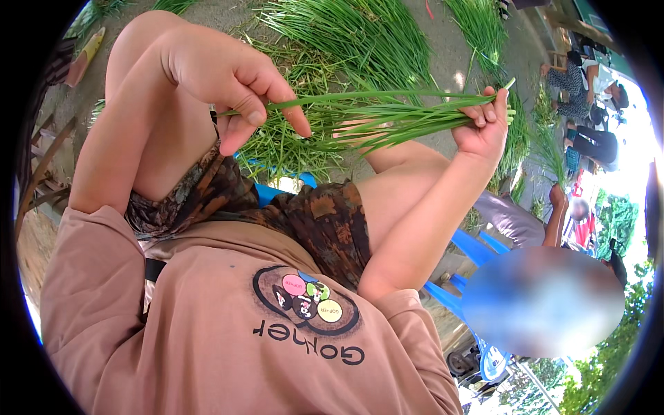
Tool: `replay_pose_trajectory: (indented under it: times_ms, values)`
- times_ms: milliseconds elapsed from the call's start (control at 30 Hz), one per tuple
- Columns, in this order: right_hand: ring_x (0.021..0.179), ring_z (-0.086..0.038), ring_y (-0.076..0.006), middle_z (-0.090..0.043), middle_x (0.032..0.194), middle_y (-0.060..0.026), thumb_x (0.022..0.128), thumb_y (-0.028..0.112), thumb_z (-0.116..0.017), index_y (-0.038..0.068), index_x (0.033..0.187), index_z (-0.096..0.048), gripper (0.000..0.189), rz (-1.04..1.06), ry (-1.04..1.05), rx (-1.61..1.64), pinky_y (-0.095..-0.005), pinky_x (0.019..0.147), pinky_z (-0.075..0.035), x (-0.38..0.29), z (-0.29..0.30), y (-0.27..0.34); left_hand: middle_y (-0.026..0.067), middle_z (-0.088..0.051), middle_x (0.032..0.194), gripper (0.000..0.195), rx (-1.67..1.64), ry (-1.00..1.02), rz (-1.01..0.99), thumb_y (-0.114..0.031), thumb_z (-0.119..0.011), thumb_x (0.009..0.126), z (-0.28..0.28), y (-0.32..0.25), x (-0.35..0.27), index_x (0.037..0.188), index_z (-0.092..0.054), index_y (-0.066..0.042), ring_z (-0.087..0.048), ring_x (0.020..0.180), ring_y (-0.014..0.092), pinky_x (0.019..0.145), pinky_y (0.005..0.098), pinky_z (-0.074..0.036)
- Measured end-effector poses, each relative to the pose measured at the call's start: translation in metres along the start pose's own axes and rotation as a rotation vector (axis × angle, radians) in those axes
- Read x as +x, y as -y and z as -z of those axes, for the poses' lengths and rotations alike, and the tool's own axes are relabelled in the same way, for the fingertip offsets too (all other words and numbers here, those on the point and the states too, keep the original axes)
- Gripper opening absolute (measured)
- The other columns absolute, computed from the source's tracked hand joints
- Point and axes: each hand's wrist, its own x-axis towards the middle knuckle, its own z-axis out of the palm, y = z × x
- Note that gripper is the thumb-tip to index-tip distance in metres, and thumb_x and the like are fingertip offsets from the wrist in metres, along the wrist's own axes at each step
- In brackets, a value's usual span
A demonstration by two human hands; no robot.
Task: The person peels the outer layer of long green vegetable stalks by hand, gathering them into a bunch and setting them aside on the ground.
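My right hand (485, 119) grips a small bunch of long, flat green leaves, which look like garlic chives (410, 119), near their pale cut ends. The leaves stretch leftward across my lap, their tips hanging loose. Between thumb and fingers, my left hand (249, 98) pinches the tip end of one long leaf (332, 98), drawn nearly straight above the rest of the bunch; its index finger points outward. Below the hands, between my knees, lies a heap of loose, tangled leaf trimmings (290, 135).
A large pile of aligned green stalks (363, 41) lies on the ground ahead, with another pile (480, 31) farther right. At right, a person's raised hand (557, 199) holds a bunch near a blue plastic chair (472, 249). Other people (596, 140) are beyond. A wooden frame (46, 166) stands left.
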Motion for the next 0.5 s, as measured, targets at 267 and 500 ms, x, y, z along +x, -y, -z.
replay_pose_trajectory:
  times_ms: [267, 500]
  values:
    - [0.042, -0.034, -0.0071, -0.039, 0.05, 0.0067, 0.092, 0.032, -0.064, 0.004, 0.085, -0.06, 0.029, 0.027, -0.073, -0.018, -0.0244, 0.046, -0.036, 0.001, 0.006, 0.0, 0.0169, -0.071, 0.089, 0.045, 0.128, -0.004, -0.11, 0.004, -0.03, 0.095, 0.002, 0.011, 0.004, 0.139, -0.038, 0.002, -0.072, 0.08, 0.022, 0.075, 0.0285, -0.054]
    - [0.043, -0.034, -0.0083, -0.038, 0.051, 0.0058, 0.093, 0.032, -0.064, 0.003, 0.083, -0.059, 0.031, -0.007, -0.032, -0.062, -0.0273, 0.049, -0.037, 0.003, -0.003, -0.009, 0.0105, -0.07, 0.082, 0.039, 0.119, -0.115, 0.245, 0.002, -0.031, 0.093, -0.022, -0.004, 0.024, 0.121, -0.056, -0.006, -0.071, 0.083, 0.018, 0.071, 0.0274, -0.057]
